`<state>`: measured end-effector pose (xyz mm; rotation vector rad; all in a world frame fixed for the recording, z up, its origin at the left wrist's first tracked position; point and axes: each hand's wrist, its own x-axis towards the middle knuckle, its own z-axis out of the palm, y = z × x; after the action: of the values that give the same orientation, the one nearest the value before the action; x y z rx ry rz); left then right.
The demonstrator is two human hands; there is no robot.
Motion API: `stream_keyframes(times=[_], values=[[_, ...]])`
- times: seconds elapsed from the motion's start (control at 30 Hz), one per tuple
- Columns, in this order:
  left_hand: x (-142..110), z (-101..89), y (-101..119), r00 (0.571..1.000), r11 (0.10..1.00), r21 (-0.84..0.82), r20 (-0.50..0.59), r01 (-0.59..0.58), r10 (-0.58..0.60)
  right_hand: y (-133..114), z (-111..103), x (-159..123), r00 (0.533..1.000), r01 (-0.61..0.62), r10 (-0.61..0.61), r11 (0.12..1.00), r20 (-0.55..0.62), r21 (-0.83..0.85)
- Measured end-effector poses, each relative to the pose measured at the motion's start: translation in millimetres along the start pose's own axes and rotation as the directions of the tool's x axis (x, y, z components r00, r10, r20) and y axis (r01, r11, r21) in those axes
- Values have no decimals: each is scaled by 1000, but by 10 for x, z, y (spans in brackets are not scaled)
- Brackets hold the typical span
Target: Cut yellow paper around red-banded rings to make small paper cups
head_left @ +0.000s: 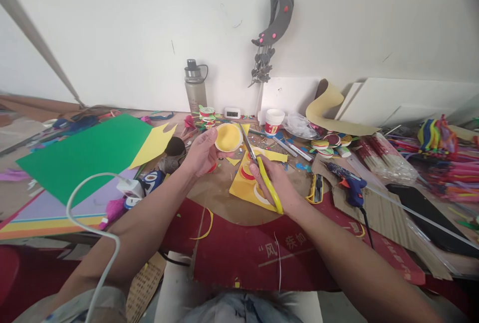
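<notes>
My left hand (202, 154) pinches a round, shallow yellow piece (229, 137) with a pale rim by its left edge, above the middle of the table. My right hand (279, 181) is closed around the yellow handles of a pair of scissors (270, 186). Their blades point up and left, close to the right edge of the round piece; I cannot tell whether they touch it. Below the scissors lies a yellow sheet (239, 191) with a red-and-white round item (247, 171) on it, partly hidden by my right hand.
Green sheet (90, 148) and coloured paper lie left. A bottle (195, 91), small clock (232, 112) and white tub (274, 119) stand behind. A box cutter (316, 188), glue gun (352, 183) and black phone (430, 218) lie right. A white cable (92, 178) crosses my left arm.
</notes>
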<state>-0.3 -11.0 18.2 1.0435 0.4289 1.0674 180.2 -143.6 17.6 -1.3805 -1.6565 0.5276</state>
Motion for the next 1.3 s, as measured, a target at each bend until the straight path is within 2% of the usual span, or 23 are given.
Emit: stream_keyframes(times=[0.1,0.23,0.37,0.57,0.83,1.1,1.3], values=[[4,11,-57,999,998,-66,-44,24,-27,7,5,8,1000,16,-17,1000,-15,-18],[-22,41,-91,1000,992,-127,-15,0,-2,9,1,-6,999,-19,19,1000,-33,3],[-48,68,-75,1000,994,-107,18,-2,4,32,9,-20,1000,3,-2,999,-25,35],[-60,78,-96,997,997,-61,52,51,-48,58,37,-29,997,-81,80,981,12,177],[-59,54,-105,994,996,-66,95,54,-47,39,19,-36,995,-98,99,989,-7,107],[-57,33,-98,993,998,-44,113,32,-27,30,30,-51,995,-94,96,987,-8,128],[-58,30,-66,997,1000,-12,81,14,-13,34,23,-57,996,-91,92,991,0,95]])
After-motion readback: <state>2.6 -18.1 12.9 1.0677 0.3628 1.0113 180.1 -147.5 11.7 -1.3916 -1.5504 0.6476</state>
